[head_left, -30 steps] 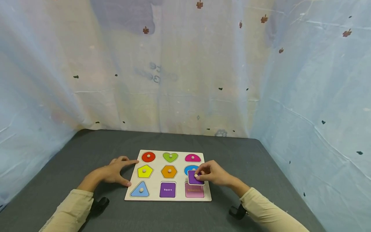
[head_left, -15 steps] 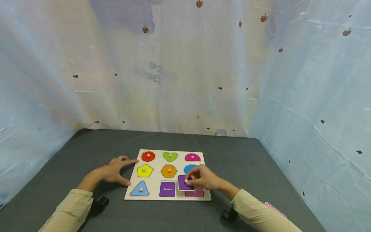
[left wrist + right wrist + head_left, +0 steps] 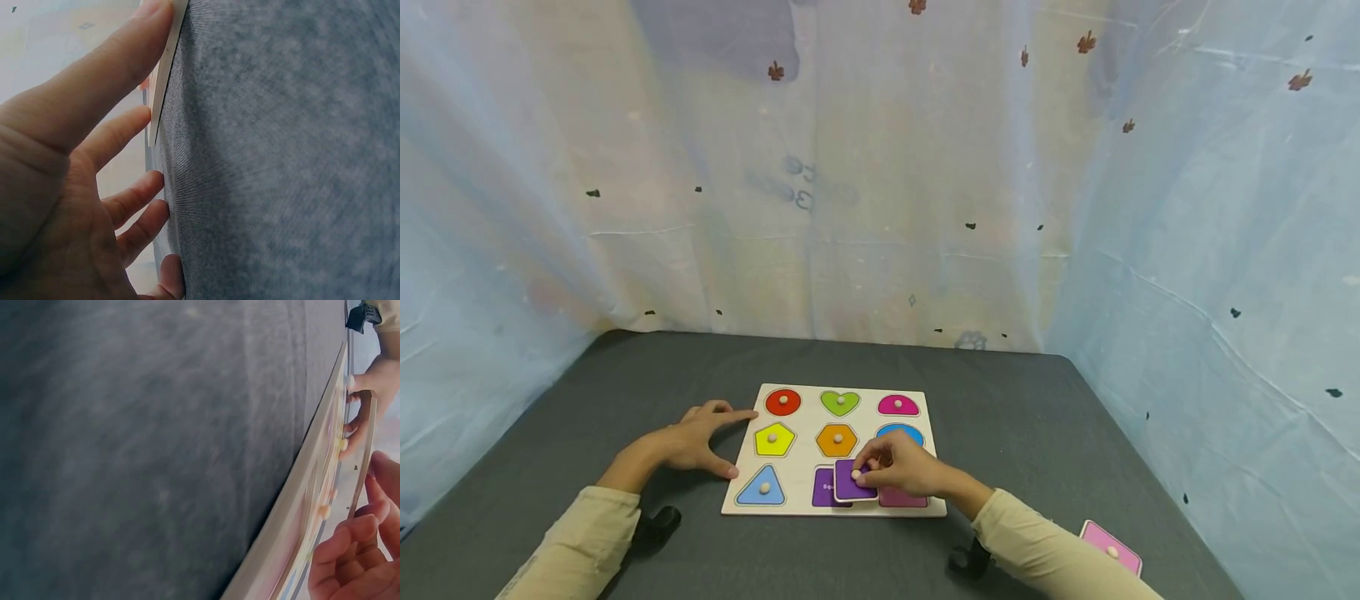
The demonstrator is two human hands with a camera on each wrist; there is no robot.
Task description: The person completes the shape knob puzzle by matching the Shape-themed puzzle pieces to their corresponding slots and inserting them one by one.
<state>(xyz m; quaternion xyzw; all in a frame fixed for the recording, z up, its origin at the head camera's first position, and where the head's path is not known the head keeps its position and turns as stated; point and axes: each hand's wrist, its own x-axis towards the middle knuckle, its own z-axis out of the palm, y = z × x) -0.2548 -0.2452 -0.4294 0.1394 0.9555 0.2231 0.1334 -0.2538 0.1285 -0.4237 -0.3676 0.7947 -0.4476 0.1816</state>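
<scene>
My right hand (image 3: 902, 468) pinches the round knob of a purple square puzzle piece (image 3: 846, 487) between thumb and fingers. That piece hangs just over the board, overlapping the purple recess labelled "Square" (image 3: 823, 492) in the head view. In the right wrist view the piece (image 3: 367, 447) shows edge-on, raised off the board. The wooden shape puzzle board (image 3: 865, 510) lies flat on the table. My left hand (image 3: 695, 440) rests at its left edge, thumb and index finger spread and touching it. In the left wrist view the thumb (image 3: 119, 59) presses the board's edge (image 3: 164, 75).
Knobbed pieces sit in the board, among them a red circle (image 3: 777, 407), a green heart (image 3: 831, 402) and a blue triangle (image 3: 752, 497). A pink rectangle piece (image 3: 1097, 537) lies on the dark table at right, partly behind the right sleeve. Patterned curtains (image 3: 880, 275) surround the table.
My right hand has carried the purple square piece leftward and down, from above the rectangle recess to the square recess. The pink piece has come into view beside the sleeve. My left hand stays put.
</scene>
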